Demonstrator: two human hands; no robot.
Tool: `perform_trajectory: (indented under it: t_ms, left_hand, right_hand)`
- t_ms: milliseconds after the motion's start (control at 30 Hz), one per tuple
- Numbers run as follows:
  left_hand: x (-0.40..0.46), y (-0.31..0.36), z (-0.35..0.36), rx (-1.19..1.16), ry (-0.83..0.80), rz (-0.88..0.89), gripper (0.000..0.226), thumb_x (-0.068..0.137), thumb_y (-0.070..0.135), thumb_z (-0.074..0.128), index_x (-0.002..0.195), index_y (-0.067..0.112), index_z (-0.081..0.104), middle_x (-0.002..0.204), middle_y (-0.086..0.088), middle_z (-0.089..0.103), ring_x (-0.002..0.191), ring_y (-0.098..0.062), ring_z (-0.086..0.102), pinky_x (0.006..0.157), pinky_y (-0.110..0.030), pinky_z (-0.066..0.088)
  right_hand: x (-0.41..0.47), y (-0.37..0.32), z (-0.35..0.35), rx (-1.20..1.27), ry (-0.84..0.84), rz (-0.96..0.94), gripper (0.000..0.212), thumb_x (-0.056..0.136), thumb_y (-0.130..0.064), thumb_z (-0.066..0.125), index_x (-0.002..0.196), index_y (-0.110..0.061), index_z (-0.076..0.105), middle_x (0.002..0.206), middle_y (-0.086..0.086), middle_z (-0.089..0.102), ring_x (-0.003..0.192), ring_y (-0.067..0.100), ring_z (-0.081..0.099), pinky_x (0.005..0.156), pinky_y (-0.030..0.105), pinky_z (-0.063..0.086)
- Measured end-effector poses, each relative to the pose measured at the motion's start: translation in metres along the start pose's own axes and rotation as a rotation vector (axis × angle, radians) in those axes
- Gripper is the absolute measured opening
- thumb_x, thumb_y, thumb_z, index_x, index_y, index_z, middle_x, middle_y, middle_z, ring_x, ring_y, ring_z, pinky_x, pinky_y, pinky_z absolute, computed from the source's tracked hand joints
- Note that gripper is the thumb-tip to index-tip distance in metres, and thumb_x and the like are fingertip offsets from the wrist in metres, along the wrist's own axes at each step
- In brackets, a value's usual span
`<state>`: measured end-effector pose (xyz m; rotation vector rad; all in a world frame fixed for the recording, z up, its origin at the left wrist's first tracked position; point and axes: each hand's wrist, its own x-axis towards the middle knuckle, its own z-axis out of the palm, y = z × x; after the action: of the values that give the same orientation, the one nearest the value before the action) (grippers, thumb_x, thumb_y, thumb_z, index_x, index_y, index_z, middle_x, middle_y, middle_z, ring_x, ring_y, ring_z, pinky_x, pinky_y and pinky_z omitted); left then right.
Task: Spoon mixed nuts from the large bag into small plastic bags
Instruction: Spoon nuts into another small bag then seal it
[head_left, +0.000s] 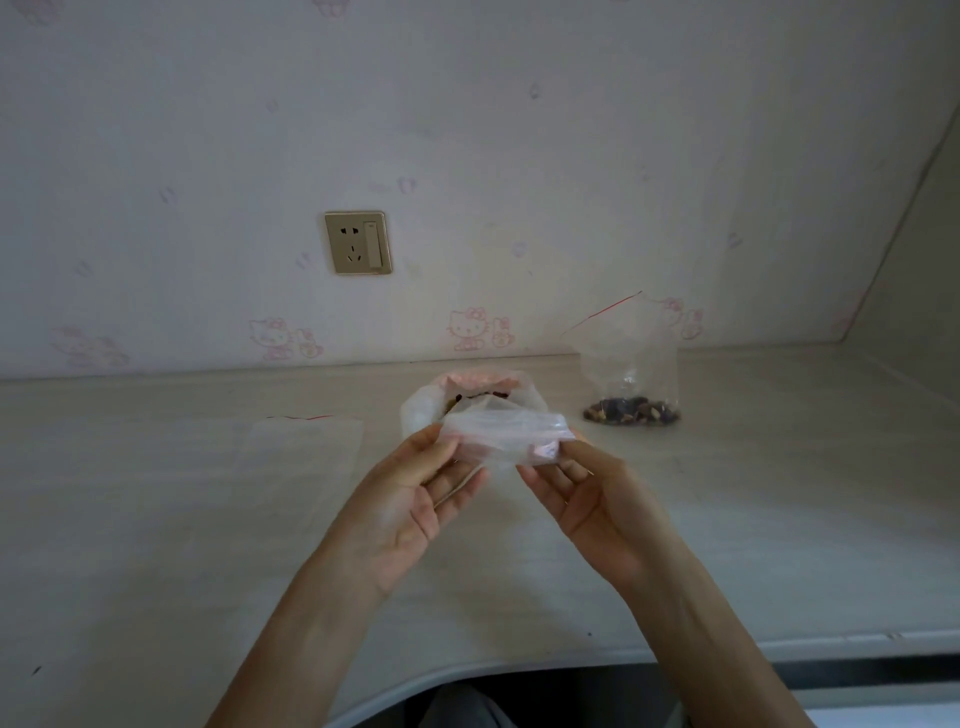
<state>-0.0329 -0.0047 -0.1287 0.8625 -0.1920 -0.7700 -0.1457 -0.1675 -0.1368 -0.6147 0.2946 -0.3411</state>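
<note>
Both hands hold one small clear plastic bag with a red zip line above the middle of the table. My left hand pinches its left end, and my right hand pinches its right end. Right behind it stands the large bag of mixed nuts, its mouth open and dark nuts showing inside. A filled small bag stands upright at the right near the wall, with nuts at its bottom. Another empty small bag lies flat on the table to the left. No spoon is visible.
The pale table runs back to a wallpapered wall with a socket. Its front edge curves inward near my body. A side wall closes the right end of the table.
</note>
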Motion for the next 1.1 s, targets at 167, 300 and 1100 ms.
perform_trajectory:
  t_ms: [167, 300, 1100]
  left_hand:
    - [-0.001, -0.002, 0.001, 0.199, -0.034, 0.047, 0.012, 0.083, 0.019, 0.070, 0.086, 0.012, 0.080, 0.093, -0.009, 0.076, 0.086, -0.018, 0.076, 0.077, -0.037, 0.063]
    - [0.001, -0.002, 0.003, 0.197, 0.008, 0.006, 0.039, 0.080, 0.022, 0.069, 0.112, 0.001, 0.071, 0.109, -0.015, 0.075, 0.091, -0.022, 0.074, 0.075, -0.038, 0.062]
    - [-0.008, -0.010, -0.006, 1.156, -0.028, 1.077, 0.017, 0.095, 0.013, 0.074, 0.088, 0.020, 0.061, 0.118, 0.016, 0.065, 0.071, -0.014, 0.071, 0.051, -0.034, 0.060]
  right_hand:
    - [0.005, -0.005, -0.001, -0.114, 0.007, 0.046, 0.033, 0.092, -0.004, 0.060, 0.123, 0.007, 0.066, 0.117, 0.023, 0.074, 0.095, 0.030, 0.076, 0.076, 0.036, 0.063]
    - [0.005, -0.007, 0.003, -0.166, -0.027, 0.091, 0.028, 0.075, -0.011, 0.059, 0.094, 0.002, 0.076, 0.103, 0.021, 0.075, 0.084, 0.028, 0.075, 0.071, 0.038, 0.063]
    - [-0.007, -0.008, 0.003, -0.959, 0.136, -0.537, 0.016, 0.096, -0.014, 0.069, 0.095, -0.009, 0.054, 0.079, 0.007, 0.077, 0.068, 0.023, 0.075, 0.066, 0.039, 0.065]
